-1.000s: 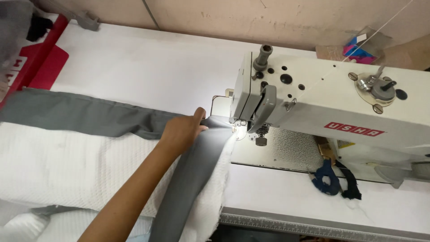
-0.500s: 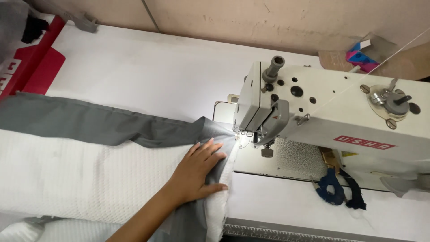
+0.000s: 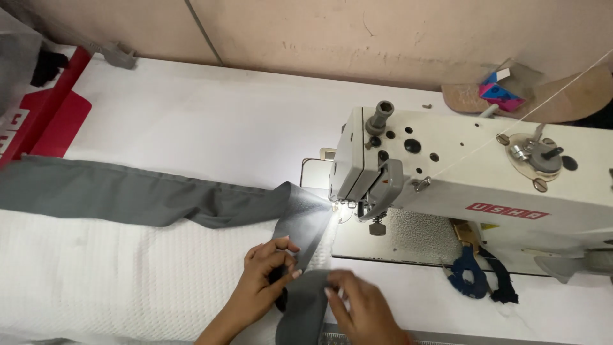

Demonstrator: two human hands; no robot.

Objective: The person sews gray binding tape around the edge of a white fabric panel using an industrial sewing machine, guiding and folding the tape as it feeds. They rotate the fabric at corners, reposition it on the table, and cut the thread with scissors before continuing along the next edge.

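Note:
A long grey fabric strip [image 3: 147, 195] lies over a white textured cloth [image 3: 108, 275] and bends down toward the near table edge in front of the sewing machine [image 3: 472, 172]. My left hand [image 3: 268, 268] pinches the strip's left edge just below the bend. My right hand [image 3: 361, 306] holds the strip's right side near the table's front edge. The strip's upper end reaches the lit needle area [image 3: 341, 206] of the machine.
A white table [image 3: 211, 121] carries the machine. Blue-handled scissors [image 3: 469, 278] lie on the machine bed to the right. A red object [image 3: 54, 115] sits at the far left. A thread runs from a tension disc [image 3: 533, 153] on the machine.
My left hand has slid back from the needle toward the near edge along the grey strip. My right hand has come into view and taken the strip's right side.

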